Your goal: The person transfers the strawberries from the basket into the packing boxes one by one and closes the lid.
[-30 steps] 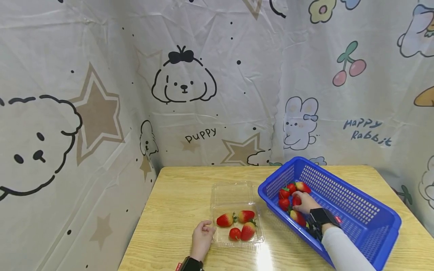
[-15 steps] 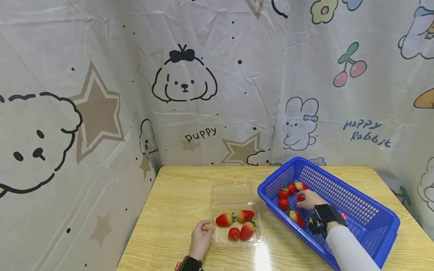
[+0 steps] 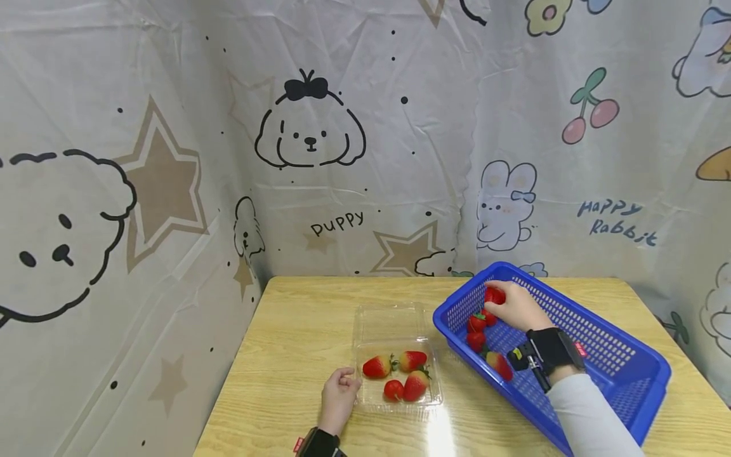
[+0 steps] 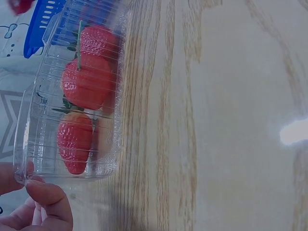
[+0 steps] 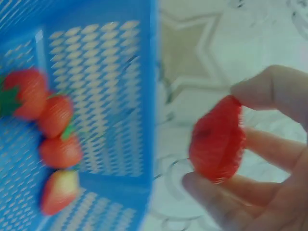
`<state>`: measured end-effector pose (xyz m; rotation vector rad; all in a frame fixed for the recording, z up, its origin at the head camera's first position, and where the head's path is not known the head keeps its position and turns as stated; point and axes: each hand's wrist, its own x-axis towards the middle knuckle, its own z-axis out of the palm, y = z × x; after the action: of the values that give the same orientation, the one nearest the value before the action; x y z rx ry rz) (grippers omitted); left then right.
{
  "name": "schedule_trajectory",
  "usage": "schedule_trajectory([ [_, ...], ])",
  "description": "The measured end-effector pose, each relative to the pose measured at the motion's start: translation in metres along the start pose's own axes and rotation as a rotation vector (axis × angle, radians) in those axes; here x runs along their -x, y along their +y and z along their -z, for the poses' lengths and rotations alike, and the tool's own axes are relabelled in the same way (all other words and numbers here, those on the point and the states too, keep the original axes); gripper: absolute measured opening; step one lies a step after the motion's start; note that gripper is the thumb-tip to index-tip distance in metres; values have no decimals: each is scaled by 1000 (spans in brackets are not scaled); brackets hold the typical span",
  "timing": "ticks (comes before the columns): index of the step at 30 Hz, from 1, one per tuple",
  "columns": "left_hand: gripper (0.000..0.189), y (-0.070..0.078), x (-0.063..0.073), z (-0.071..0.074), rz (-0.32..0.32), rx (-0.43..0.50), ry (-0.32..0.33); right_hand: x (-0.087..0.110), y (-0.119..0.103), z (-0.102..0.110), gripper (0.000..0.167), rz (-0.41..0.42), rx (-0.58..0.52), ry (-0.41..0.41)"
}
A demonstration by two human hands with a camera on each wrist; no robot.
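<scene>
My right hand (image 3: 516,308) pinches a red strawberry (image 5: 216,142) between thumb and fingers, raised over the far left end of the blue plastic basket (image 3: 577,309). Below it, several strawberries (image 3: 476,341) lie along the basket's left side. A clear plastic clamshell box (image 3: 390,322) lies with its lid folded back on the table. Several strawberries (image 3: 415,385) rest inside it, some red with yellowish tops and green leaves. At the box's left side is my left hand (image 3: 338,400), whose thumb and finger pinch the rim (image 4: 21,177) in the left wrist view.
The wooden table (image 3: 302,330) ends at a printed cloth (image 3: 365,158) behind and on the left. The basket stands diagonally on the right, its raised walls close to the box. My right forearm crosses the basket's near long wall.
My right hand has lifted a strawberry from among the others and moved it up towards the basket's far end. My left hand stays at the box.
</scene>
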<state>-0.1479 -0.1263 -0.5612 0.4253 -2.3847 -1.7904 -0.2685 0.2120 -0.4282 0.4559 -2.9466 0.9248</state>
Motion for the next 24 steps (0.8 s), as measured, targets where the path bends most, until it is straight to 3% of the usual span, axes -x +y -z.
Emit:
schedule_trajectory([
  [6,25,2,1,1,-13,0,-6,0,-36,3,47,195,-65,142],
  [13,24,6,3,2,-37,3,2,-1,-68,-13,51,510,-137,249],
  [18,24,7,3,2,-40,7,-3,0,-83,-37,51,629,-104,224],
  [24,25,5,3,2,-25,18,-5,6,-94,-76,51,695,-97,96],
])
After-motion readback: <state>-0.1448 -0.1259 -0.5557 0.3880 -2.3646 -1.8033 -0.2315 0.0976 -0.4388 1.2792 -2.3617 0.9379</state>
